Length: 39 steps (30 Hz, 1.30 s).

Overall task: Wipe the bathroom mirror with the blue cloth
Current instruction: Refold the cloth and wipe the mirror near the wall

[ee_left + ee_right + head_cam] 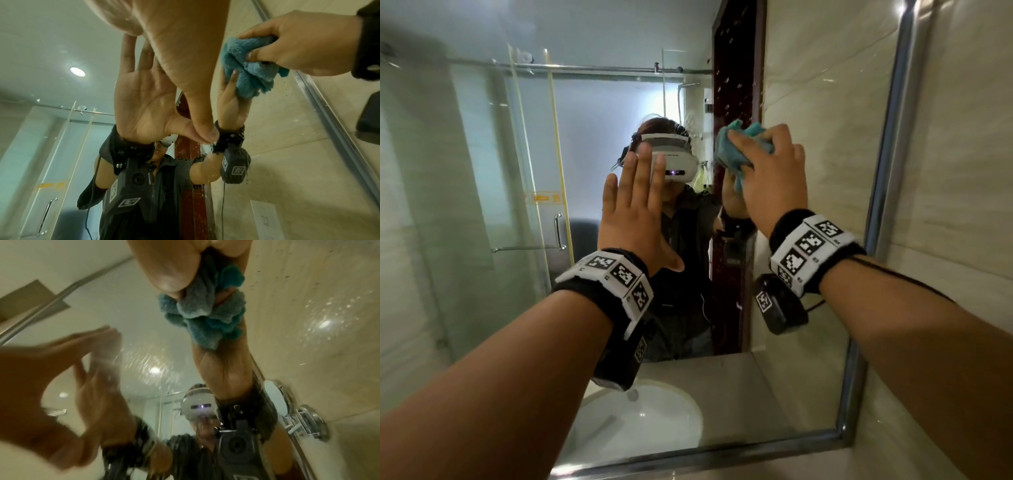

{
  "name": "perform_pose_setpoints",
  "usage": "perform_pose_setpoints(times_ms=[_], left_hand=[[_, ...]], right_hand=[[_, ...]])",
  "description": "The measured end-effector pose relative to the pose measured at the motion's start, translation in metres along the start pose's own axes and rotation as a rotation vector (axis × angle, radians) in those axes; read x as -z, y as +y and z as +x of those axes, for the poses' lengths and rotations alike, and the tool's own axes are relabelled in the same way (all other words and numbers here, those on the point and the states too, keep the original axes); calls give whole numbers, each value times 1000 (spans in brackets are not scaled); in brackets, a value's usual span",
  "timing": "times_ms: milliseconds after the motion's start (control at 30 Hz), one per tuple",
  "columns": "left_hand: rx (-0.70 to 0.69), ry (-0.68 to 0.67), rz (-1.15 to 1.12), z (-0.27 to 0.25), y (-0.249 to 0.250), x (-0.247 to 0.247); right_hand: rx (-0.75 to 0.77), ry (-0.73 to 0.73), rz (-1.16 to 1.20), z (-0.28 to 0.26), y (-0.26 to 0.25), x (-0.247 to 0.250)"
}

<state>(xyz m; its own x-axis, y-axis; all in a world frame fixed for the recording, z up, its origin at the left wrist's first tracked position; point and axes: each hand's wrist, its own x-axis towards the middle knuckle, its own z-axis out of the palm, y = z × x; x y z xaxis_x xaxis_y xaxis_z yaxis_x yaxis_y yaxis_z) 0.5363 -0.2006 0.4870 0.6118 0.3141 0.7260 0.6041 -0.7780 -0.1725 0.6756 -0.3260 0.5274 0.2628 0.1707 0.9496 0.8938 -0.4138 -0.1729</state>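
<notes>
Blue cloth (pixel 736 150): bunched into a wad, held against the glass in the upper right part of the mirror; folds hang loose below the fingers (fleecy texture is seen in the left wrist view (pixel 248 69); also (pixel 207 316)).

Right hand (pixel 774 178): fingers and thumb are curled round the cloth, which is gripped and pressed to the glass; its reflection meets it at the cloth.

Mirror (pixel 801 370): wall-mounted, edged by a metal frame (pixel 887 171); droplets or specks are noted on the glass near the cloth.

Left hand (pixel 635 209): fingers straight and spread, palm set flat toward the glass, left of the cloth and apart from it; nothing is held (palm reflection is plain in the left wrist view (pixel 174 48)).

Wristbands (pixel 811 253): black, with printed marker squares, worn on both wrists.

Reflections: a washbasin (pixel 647 418) low down, a glass shower door (pixel 530 171) at left.

Tiled wall (pixel 962 205): beige, right of the frame.
</notes>
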Motion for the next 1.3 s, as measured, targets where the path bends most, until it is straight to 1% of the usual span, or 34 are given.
perform_pose_setpoints(times_ms=[33,67,100,133,167,200,233,267,300,333,400,433,467,500,533,567,600,700,733,767,800,833,900,933,967,1000,1033,1067,1100,1133,1167,1200,1233,1300], left_hand=[[1,-5,0,0,0,1],[4,-11,0,0,0,2],[9,-18,5,0,1,3],[15,-27,10,0,3,6],[21,-41,12,-1,5,8],[28,-54,8,-2,8,10],[32,-62,9,-3,10,13],[28,-60,24,-2,11,15],[10,-40,53,0,12,18],[-24,-9,83,4,13,22],[-100,51,121,13,18,26],[-123,58,129,19,21,26],[-132,44,125,24,24,26],[-128,16,111,28,27,24],[-115,-11,96,31,30,22],[-102,-26,89,33,32,20],[-89,-31,90,33,34,18],[-63,-26,77,32,39,15],[-58,-22,75,32,38,17],[-56,-25,74,31,39,17],[-54,-31,74,31,39,17],[-52,-35,74,32,39,17],[-52,-46,72,32,40,16],[-50,-49,71,33,40,15],[-47,-53,67,33,40,15],[-47,-57,64,33,40,15],[-47,-60,63,33,41,16],[-46,-62,64,33,41,16],[-44,-64,64,33,41,17],[-42,-68,63,32,42,18],[-41,-73,60,31,42,19],[-42,-78,60,31,43,20],[-44,-81,61,30,43,21],[-47,-87,63,30,43,21]], right_hand=[[9,-11,-23,-5,-3,0],[35,-59,-16,-15,-8,0],[92,-140,-9,-28,-15,2],[176,-235,-28,-42,-18,-1],[274,-300,-44,-57,-21,1],[359,-342,-73,-68,-18,-1],[398,-360,-102,-71,-12,2],[381,-360,-111,-66,-4,6],[321,-339,-102,-57,4,11],[237,-285,-67,-47,13,17],[3,-133,1,-23,34,30],[-113,-47,34,-14,44,36],[-205,23,47,-9,48,39],[-254,54,18,-8,47,40],[-270,32,-18,-11,42,38],[-239,-23,-33,-17,34,34],[-166,-87,-16,-26,24,30],[259,-217,36,-57,9,14],[330,-249,52,-57,13,12],[312,-263,85,-52,20,15],[224,-242,126,-43,27,19],[127,-183,141,-31,37,23],[-137,19,66,-7,60,35],[-250,80,36,1,67,40],[-304,111,9,3,69,41],[-315,76,0,0,63,42],[-263,-4,-2,-10,50,42],[-153,-82,-8,-22,37,35],[5,-151,-12,-38,26,30],[158,-214,-21,-52,19,26],[268,-251,-21,-58,21,22],[297,-263,-4,-56,30,22],[241,-233,24,-48,42,25],[42,-61,56,-29,68,36]])
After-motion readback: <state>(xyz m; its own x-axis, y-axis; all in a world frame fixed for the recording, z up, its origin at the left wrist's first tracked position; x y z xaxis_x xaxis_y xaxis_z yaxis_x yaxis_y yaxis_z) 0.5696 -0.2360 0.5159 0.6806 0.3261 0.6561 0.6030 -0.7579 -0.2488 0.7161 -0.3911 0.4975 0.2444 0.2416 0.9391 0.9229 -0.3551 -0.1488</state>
